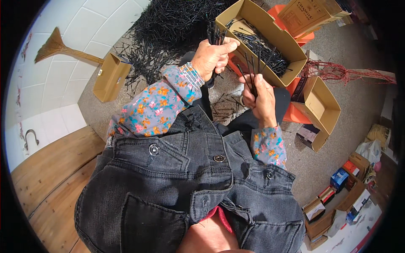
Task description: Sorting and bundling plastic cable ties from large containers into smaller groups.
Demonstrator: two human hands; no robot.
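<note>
My left hand is closed round a bundle of thin black sticks, their upper ends standing above the fist. To its right and a little nearer, my right hand grips a smaller group of the same thin black sticks, which fan out upward. What the sticks are exactly cannot be made out. Just beyond both hands stands an open cardboard box, partly filled with loose black sticks. Below the hands, more sticks lie scattered between my knees.
A large heap of black sticks covers the floor at the far left, beside a small box and a broom. Orange stools support boxes on the right. Red strands hang near an open box.
</note>
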